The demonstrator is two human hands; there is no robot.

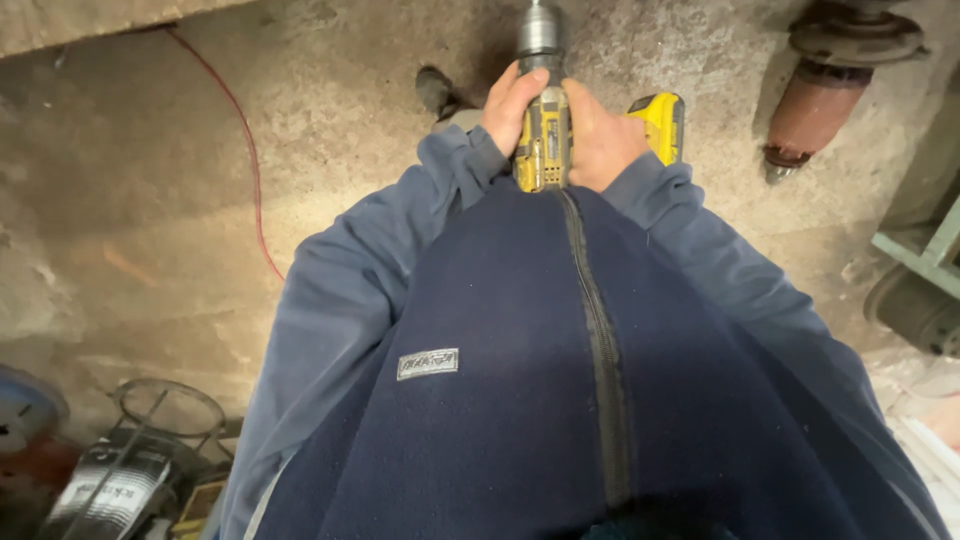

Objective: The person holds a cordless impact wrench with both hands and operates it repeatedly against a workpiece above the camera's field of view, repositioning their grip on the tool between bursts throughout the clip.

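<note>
Nearest to the camera is the dark blue fleece jacket [520, 400] with its zipper down the middle. At the far left, on the concrete floor [130, 200], lie a wire frame [170, 410] and a thin red cable [245, 150]. The left hand [512, 105] wraps its fingers closed around the body of the yellow drill [545, 130], probably to steady it. The right hand [600, 140] closes on the drill's grip from the other side. The drill sits in front of the chest and points away, toward the floor. At the right lies a rusty motor part [815, 110].
</note>
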